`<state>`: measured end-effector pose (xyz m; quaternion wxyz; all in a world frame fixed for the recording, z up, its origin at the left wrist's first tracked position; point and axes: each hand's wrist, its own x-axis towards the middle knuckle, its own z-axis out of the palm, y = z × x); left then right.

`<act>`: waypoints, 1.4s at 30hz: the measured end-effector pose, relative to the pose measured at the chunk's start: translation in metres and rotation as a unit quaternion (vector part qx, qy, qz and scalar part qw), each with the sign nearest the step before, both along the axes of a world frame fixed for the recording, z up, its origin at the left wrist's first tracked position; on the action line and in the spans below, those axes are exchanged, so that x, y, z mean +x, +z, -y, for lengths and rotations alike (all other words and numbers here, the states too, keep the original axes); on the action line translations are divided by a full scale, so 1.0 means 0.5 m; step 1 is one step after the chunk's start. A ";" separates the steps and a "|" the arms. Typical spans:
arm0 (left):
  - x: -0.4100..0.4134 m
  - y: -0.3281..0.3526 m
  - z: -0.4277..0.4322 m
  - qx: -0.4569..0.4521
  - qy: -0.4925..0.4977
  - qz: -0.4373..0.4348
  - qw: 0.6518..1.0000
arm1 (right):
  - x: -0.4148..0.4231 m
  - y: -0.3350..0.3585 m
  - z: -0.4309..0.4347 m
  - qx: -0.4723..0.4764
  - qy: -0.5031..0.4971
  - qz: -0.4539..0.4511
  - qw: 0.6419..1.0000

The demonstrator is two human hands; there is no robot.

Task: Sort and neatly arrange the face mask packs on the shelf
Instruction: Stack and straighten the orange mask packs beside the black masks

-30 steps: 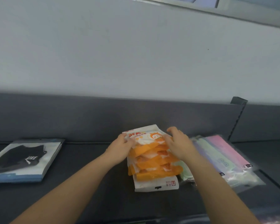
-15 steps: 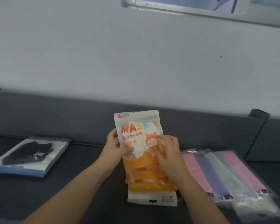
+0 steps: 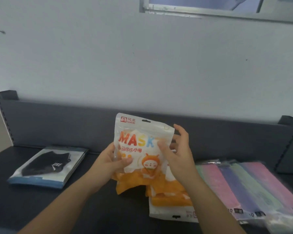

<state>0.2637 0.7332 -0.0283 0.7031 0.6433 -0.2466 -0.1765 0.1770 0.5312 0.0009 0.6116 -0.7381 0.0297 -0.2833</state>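
Note:
An orange and white mask pack (image 3: pixel 140 146) printed "MASK" stands upright above the dark shelf (image 3: pixel 108 215). My left hand (image 3: pixel 112 162) grips its left edge, thumb on the front. My right hand (image 3: pixel 178 154) is at its right side with fingers spread, touching the pack's edge. Below it lies a stack of more orange packs (image 3: pixel 171 200), flat on the shelf. To the right lie pastel packs (image 3: pixel 247 186) in pink, purple and green, overlapping. At the left lies a pack of black masks (image 3: pixel 49 166).
The shelf has a dark back panel (image 3: pixel 57 125) and a divider bracket (image 3: pixel 289 146) at the right. A pale wall rises behind, with a window frame (image 3: pixel 210 10) at the top.
The top orange pack has been lifted off the stack and turned upright. My right hand has loosened from its front to its right edge. The camera has tilted up a little.

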 end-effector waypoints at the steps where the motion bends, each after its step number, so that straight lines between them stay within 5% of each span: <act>1: 0.003 -0.002 -0.005 0.008 -0.007 -0.004 1.000 | 0.009 0.012 -0.004 0.024 -0.002 0.002 1.000; 8: 0.035 -0.027 -0.047 0.020 -0.057 -0.033 0.998 | 0.063 0.034 -0.028 -0.006 -0.116 0.058 0.992; 18: 0.101 -0.082 -0.149 -0.028 0.036 -0.086 0.995 | 0.113 -0.021 -0.094 0.014 -0.100 -0.032 0.994; 26: 0.163 -0.106 -0.226 -0.095 0.092 -0.107 0.985 | 0.159 -0.113 -0.173 -0.242 -0.035 -0.294 0.924; 32: 0.196 -0.120 -0.253 -0.131 0.131 -0.107 0.977 | 0.185 -0.163 -0.213 -0.287 -0.034 -0.454 0.843; 37: 0.199 -0.126 -0.259 -0.142 0.115 -0.110 0.977 | 0.186 -0.153 -0.212 -0.172 -0.059 -0.425 0.887; 42: 0.202 -0.130 -0.263 -0.144 0.118 -0.112 0.976 | 0.155 -0.111 -0.211 -0.068 -0.117 -0.202 0.970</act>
